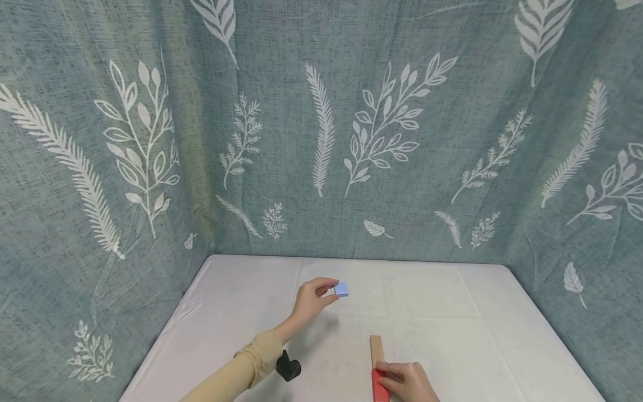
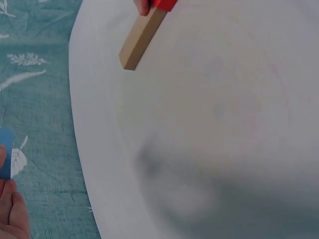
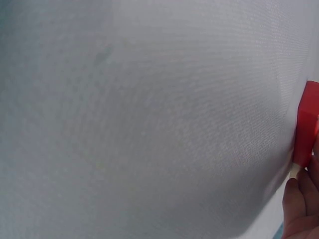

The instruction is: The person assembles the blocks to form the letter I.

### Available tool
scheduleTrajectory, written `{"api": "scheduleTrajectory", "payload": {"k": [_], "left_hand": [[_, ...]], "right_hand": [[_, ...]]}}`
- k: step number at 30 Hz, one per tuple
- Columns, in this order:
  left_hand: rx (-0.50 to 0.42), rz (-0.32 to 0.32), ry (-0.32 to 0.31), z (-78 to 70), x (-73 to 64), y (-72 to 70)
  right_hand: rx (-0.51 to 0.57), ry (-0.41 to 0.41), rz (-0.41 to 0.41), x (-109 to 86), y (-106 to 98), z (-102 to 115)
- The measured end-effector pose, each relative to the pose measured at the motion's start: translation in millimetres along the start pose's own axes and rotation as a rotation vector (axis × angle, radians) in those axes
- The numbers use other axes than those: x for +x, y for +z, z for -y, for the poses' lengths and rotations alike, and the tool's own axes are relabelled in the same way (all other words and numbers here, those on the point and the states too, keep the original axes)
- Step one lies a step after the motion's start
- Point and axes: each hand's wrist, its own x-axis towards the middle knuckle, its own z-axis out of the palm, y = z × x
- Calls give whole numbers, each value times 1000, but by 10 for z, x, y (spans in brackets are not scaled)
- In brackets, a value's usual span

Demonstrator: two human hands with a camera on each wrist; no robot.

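Note:
A small flat blue block (image 1: 341, 289) is pinched between the thumb and fingers of my left hand (image 1: 310, 298), over the far middle of the table. In the left wrist view the blue block (image 2: 6, 152) shows at the left edge, partly covered by fingertips. Nearer to me, my right hand (image 1: 409, 379) grips a red block (image 1: 379, 385) from its right side, close to where it meets a plain wooden block (image 1: 376, 350). The two lie end to end in one line, the wooden one farther away. In the right wrist view fingers wrap the red block's side (image 3: 306, 129).
A white cloth covers the table (image 1: 452, 312). A teal curtain (image 1: 281, 139) with white leaf prints hangs behind it and along both sides. A small black device (image 1: 288, 366) sits beside the left sleeve (image 1: 251, 357).

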Motion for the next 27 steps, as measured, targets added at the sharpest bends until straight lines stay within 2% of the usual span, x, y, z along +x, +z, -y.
{"api": "scheduleTrajectory", "payload": {"k": [11, 27], "left_hand": [[-13, 15, 32, -97, 77, 223], [-35, 20, 57, -137, 130, 483]], "right_hand": [[1, 20, -5, 1, 3, 0], [-11, 20, 0, -2, -15, 1]]}}
